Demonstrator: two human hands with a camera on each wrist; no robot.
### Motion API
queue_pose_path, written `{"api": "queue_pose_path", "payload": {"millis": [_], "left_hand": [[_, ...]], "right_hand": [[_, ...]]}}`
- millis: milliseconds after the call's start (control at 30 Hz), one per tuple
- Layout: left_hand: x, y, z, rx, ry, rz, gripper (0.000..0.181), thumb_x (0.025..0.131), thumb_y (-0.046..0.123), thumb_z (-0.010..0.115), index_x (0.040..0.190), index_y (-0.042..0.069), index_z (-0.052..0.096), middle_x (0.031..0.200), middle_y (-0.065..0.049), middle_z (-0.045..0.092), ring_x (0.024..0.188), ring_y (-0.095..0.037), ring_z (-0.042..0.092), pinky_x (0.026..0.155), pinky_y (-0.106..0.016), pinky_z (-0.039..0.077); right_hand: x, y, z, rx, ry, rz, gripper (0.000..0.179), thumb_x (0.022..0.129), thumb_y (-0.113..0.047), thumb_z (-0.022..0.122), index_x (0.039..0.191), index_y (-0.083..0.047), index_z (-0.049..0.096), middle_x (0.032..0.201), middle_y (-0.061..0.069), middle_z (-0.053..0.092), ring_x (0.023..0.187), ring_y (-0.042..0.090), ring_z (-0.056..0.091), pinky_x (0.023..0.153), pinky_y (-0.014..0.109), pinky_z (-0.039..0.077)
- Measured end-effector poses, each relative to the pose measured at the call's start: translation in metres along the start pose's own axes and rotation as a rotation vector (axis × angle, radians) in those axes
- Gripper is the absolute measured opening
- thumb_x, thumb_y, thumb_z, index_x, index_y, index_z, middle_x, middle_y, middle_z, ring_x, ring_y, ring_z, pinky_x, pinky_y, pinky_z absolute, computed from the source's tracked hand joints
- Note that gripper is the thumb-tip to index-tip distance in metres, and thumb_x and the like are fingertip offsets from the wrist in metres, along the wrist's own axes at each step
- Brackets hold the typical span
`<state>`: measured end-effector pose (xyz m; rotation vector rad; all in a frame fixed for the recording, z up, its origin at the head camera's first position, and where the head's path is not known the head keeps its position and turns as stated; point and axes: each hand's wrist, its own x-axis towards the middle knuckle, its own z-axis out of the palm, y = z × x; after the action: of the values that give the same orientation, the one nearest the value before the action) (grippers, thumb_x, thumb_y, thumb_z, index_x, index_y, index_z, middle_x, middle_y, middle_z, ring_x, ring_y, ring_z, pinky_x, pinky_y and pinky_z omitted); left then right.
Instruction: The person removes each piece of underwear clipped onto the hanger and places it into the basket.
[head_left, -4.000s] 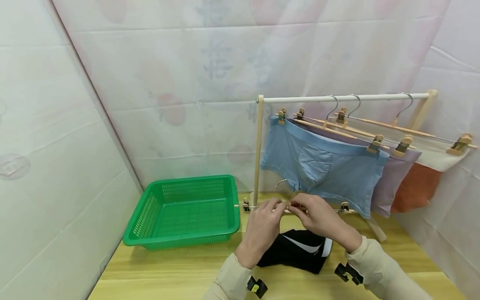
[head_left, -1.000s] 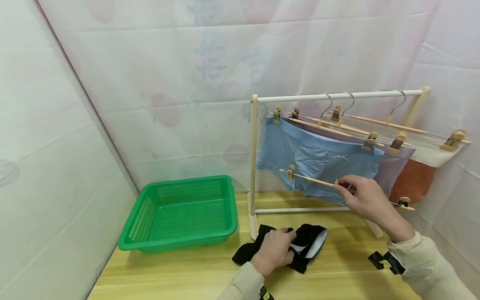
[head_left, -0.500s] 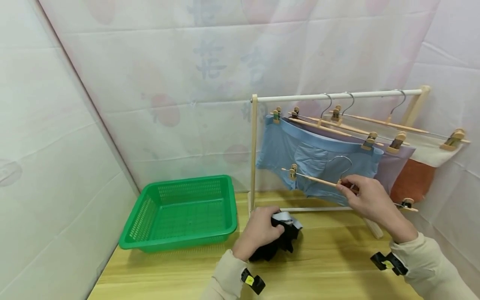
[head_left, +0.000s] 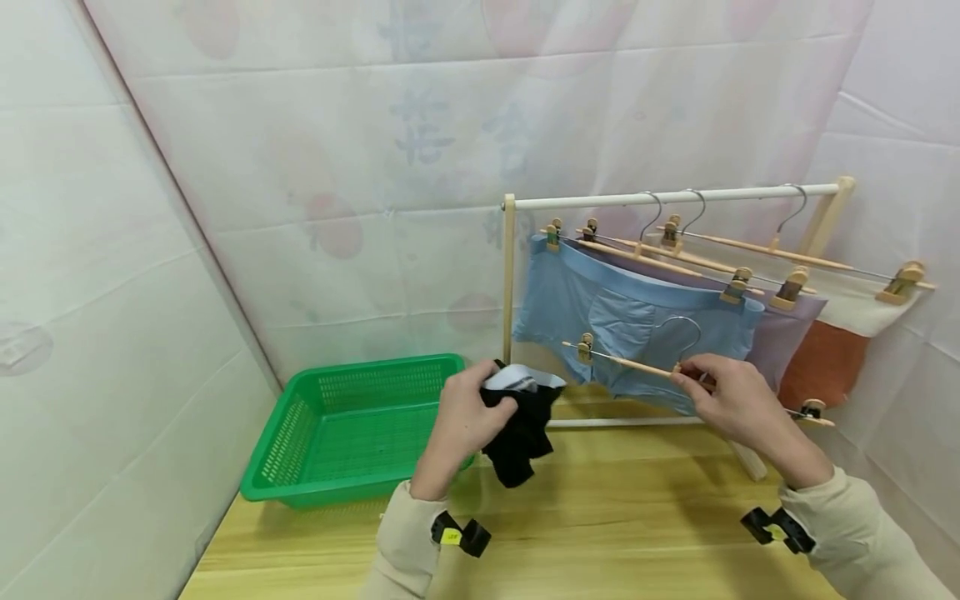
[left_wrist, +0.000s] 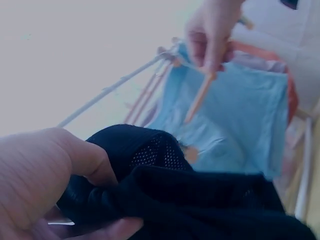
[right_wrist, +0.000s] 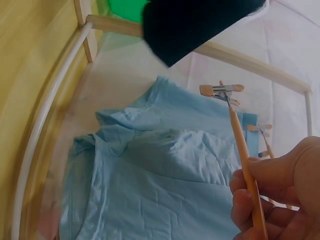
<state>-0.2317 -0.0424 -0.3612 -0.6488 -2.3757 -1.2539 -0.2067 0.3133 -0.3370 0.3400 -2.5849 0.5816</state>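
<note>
Black cloth shorts (head_left: 521, 429) have risen beside the green plastic basket (head_left: 337, 487), left hand (head_left: 465, 417) pinching. Right hand (head_left: 737, 406), gripping wooden clip hanger (head_left: 637, 365), should hold steady.

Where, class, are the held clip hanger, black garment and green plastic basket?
Clip hanger (right_wrist: 243, 145), right wrist view: wooden bar.
Black garment (head_left: 522, 423), head view: hanging fabric.
Green plastic basket (head_left: 339, 486), head view: front rim.
</note>
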Motion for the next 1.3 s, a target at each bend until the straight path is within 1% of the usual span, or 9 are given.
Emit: {"api": "queue_pose_path", "payload": {"millis": [200, 400, 600, 667, 800, 1000, 1100, 1200, 1300], "left_hand": [[0.001, -0.010, -0.031, 0.006, 0.134, -0.100, 0.012, 0.084, 0.009, 0.072, 0.095, 0.014, 0.067, 0.089, -0.006, 0.072, 0.068, -0.016, 0.058, 0.059, -0.027, 0.046], [-0.002, -0.021, -0.063, -0.001, 0.249, -0.155, 0.011, 0.084, 0.008, 0.071, 0.092, 0.011, 0.063, 0.086, -0.011, 0.070, 0.065, -0.018, 0.057, 0.056, -0.027, 0.045], [-0.001, -0.036, -0.083, 0.042, 0.312, -0.190, 0.010, 0.085, 0.008, 0.070, 0.090, 0.008, 0.061, 0.086, -0.014, 0.069, 0.066, -0.023, 0.057, 0.057, -0.028, 0.044], [-0.001, -0.044, -0.088, 0.079, 0.321, -0.204, 0.010, 0.085, 0.009, 0.070, 0.091, 0.008, 0.061, 0.088, -0.015, 0.070, 0.068, -0.025, 0.059, 0.059, -0.029, 0.045], [-0.004, -0.066, -0.097, 0.157, 0.311, -0.247, 0.011, 0.087, 0.012, 0.069, 0.095, 0.007, 0.064, 0.094, -0.016, 0.072, 0.073, -0.028, 0.062, 0.062, -0.031, 0.046], [-0.021, -0.098, -0.110, 0.256, 0.291, -0.368, 0.016, 0.090, 0.014, 0.066, 0.103, 0.005, 0.065, 0.102, -0.022, 0.072, 0.081, -0.033, 0.065, 0.065, -0.033, 0.047], [-0.029, -0.110, -0.116, 0.294, 0.277, -0.419, 0.019, 0.091, 0.015, 0.065, 0.106, 0.004, 0.064, 0.105, -0.025, 0.071, 0.086, -0.037, 0.065, 0.068, -0.039, 0.050], [-0.035, -0.120, -0.122, 0.324, 0.255, -0.456, 0.022, 0.092, 0.017, 0.064, 0.108, 0.002, 0.063, 0.110, -0.027, 0.069, 0.093, -0.041, 0.065, 0.075, -0.049, 0.053], [-0.040, -0.128, -0.128, 0.347, 0.252, -0.492, 0.025, 0.093, 0.018, 0.063, 0.111, 0.001, 0.062, 0.114, -0.028, 0.067, 0.098, -0.044, 0.065, 0.081, -0.055, 0.053]], "right_hand": [[0.000, 0.001, 0.001, 0.005, -0.006, -0.007, 0.009, 0.097, -0.014, 0.069, 0.093, -0.008, 0.074, 0.074, 0.000, 0.066, 0.056, 0.001, 0.043, 0.046, 0.023, 0.035], [-0.001, 0.002, 0.002, 0.004, -0.010, -0.003, 0.009, 0.097, -0.015, 0.069, 0.092, -0.010, 0.074, 0.072, -0.001, 0.064, 0.055, 0.002, 0.042, 0.046, 0.023, 0.034], [-0.001, 0.002, 0.002, 0.006, 0.000, -0.008, 0.009, 0.097, -0.016, 0.069, 0.093, -0.009, 0.074, 0.070, -0.001, 0.061, 0.055, 0.001, 0.041, 0.045, 0.023, 0.033], [0.000, 0.002, 0.002, 0.008, 0.004, -0.017, 0.009, 0.097, -0.016, 0.069, 0.093, -0.009, 0.074, 0.069, -0.002, 0.061, 0.054, 0.001, 0.040, 0.045, 0.023, 0.033], [0.000, 0.002, 0.003, 0.010, 0.008, -0.028, 0.008, 0.096, -0.015, 0.070, 0.092, -0.010, 0.074, 0.068, -0.001, 0.061, 0.054, 0.001, 0.040, 0.044, 0.023, 0.032], [-0.001, 0.004, 0.008, 0.001, -0.009, -0.041, 0.008, 0.095, -0.013, 0.071, 0.088, -0.013, 0.073, 0.065, -0.003, 0.058, 0.053, 0.000, 0.039, 0.045, 0.022, 0.032], [-0.001, 0.005, 0.010, 0.000, -0.009, -0.042, 0.008, 0.095, -0.013, 0.071, 0.088, -0.012, 0.073, 0.065, -0.003, 0.058, 0.053, 0.000, 0.039, 0.045, 0.022, 0.032], [-0.001, 0.005, 0.010, -0.001, -0.006, -0.038, 0.008, 0.095, -0.013, 0.071, 0.087, -0.013, 0.073, 0.065, -0.004, 0.057, 0.053, 0.001, 0.039, 0.045, 0.022, 0.032], [0.000, 0.006, 0.010, -0.001, -0.005, -0.044, 0.009, 0.095, -0.014, 0.071, 0.086, -0.014, 0.073, 0.063, -0.006, 0.055, 0.052, 0.000, 0.038, 0.045, 0.023, 0.031]]}}
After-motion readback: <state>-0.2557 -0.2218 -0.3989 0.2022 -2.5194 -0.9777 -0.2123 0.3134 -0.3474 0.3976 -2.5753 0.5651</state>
